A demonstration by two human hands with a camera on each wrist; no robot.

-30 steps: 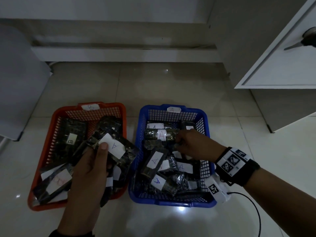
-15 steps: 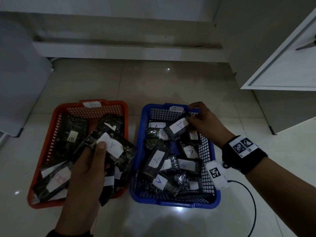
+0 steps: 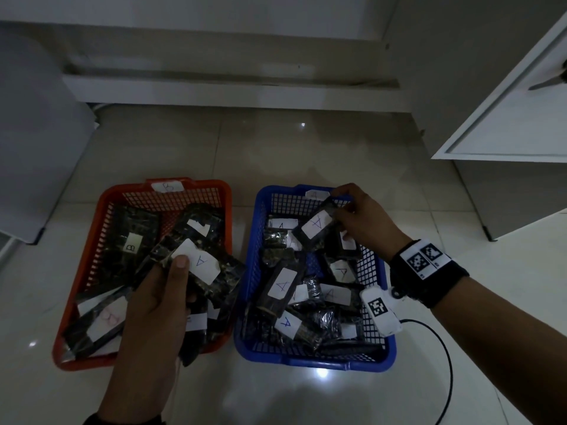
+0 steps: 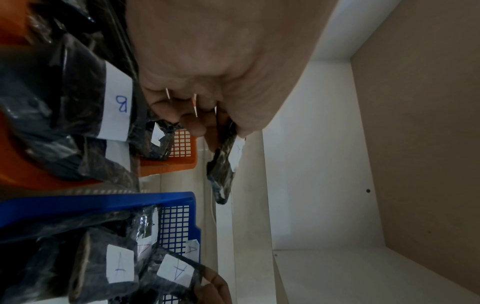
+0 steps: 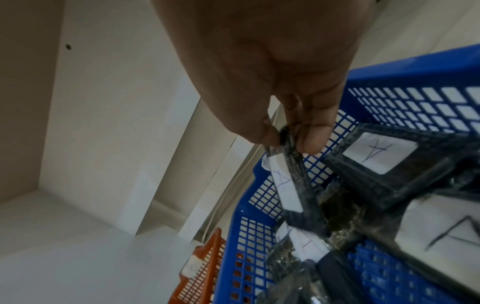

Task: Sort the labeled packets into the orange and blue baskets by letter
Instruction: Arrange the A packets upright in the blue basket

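An orange basket (image 3: 104,210) tagged B stands on the floor at the left, a blue basket (image 3: 254,228) tagged A at the right. Both hold several dark packets with white labels. My left hand (image 3: 167,289) grips a dark packet labelled A (image 3: 199,265) above the orange basket, thumb on its label; the left wrist view shows that packet (image 4: 223,170) hanging from the fingers. My right hand (image 3: 352,216) pinches another packet labelled A (image 3: 316,225) by its end over the back of the blue basket; in the right wrist view the packet (image 5: 293,183) hangs down inside the blue basket (image 5: 405,76).
A white cabinet door (image 3: 506,118) stands open at the right. A low white ledge (image 3: 230,93) runs along the back wall. A grey panel (image 3: 36,148) is at the left. A black cable (image 3: 445,363) lies on the tiled floor by the blue basket.
My right hand has picked an A packet out of the blue basket's pile and lifted it toward the basket's back edge. My left hand has kept its A packet over the orange basket.
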